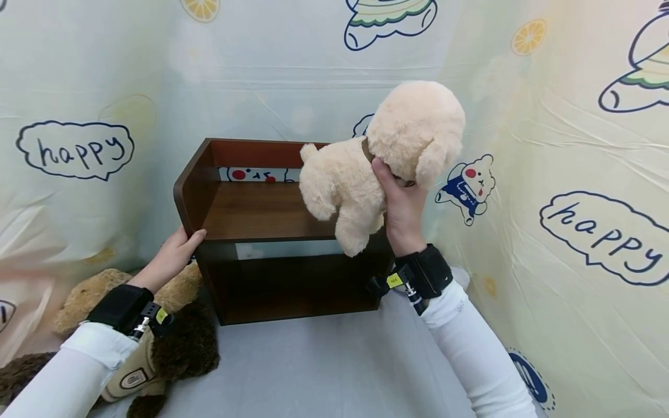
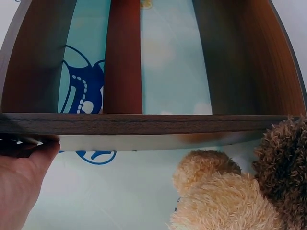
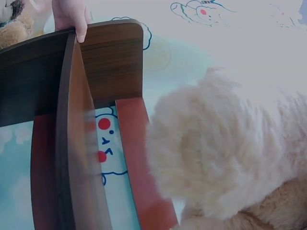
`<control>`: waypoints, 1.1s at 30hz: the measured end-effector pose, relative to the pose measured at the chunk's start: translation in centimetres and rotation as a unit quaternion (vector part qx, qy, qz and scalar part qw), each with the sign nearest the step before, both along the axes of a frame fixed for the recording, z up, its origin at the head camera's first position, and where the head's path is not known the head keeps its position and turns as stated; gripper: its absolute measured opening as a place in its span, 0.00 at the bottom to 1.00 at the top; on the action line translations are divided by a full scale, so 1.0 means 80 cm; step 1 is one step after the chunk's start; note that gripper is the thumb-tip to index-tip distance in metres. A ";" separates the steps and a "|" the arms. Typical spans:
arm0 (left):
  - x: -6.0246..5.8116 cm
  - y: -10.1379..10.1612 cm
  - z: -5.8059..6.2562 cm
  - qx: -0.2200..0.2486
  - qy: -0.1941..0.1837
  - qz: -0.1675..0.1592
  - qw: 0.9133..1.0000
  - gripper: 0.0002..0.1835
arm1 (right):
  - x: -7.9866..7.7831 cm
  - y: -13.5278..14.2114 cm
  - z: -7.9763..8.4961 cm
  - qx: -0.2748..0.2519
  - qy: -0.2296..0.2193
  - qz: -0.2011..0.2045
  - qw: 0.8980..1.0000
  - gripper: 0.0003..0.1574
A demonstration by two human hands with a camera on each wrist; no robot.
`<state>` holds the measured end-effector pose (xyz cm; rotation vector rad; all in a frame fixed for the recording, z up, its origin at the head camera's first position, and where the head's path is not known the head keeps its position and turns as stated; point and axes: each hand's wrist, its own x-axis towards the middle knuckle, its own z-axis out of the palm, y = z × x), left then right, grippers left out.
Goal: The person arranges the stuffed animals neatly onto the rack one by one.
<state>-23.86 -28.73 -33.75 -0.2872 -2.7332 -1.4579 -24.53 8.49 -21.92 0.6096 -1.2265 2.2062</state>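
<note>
A cream plush dog (image 1: 340,174) with a brown collar is held up in front of the right part of a brown wooden shelf (image 1: 251,212). My right hand (image 1: 401,209) grips it at the neck, thumb by the collar and the other fingers hidden under its head. Blurred cream fur of the dog (image 3: 216,143) fills much of the right wrist view. My left hand (image 1: 169,255) holds the shelf's left side panel, its thumb (image 3: 80,32) at the front edge of the middle board. The shelf stands upright, with two levels and a partly open back.
Brown and tan plush toys (image 1: 183,342) lie left of the shelf, below my left forearm; tan fur (image 2: 216,201) shows close to the side panel. A pale grey surface (image 1: 303,366) lies under the shelf. Printed curtains (image 1: 292,64) hang behind and at both sides.
</note>
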 end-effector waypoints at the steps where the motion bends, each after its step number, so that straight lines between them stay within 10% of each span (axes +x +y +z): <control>1: 0.000 0.000 0.000 0.000 0.000 0.000 1.000 0.36 | -0.001 -0.003 0.002 -0.001 -0.006 -0.001 1.000 0.34; 33: -0.001 -0.004 -0.001 -0.006 -0.002 0.003 1.000 0.36 | -0.003 -0.101 0.041 -0.016 0.012 -0.011 1.000 0.30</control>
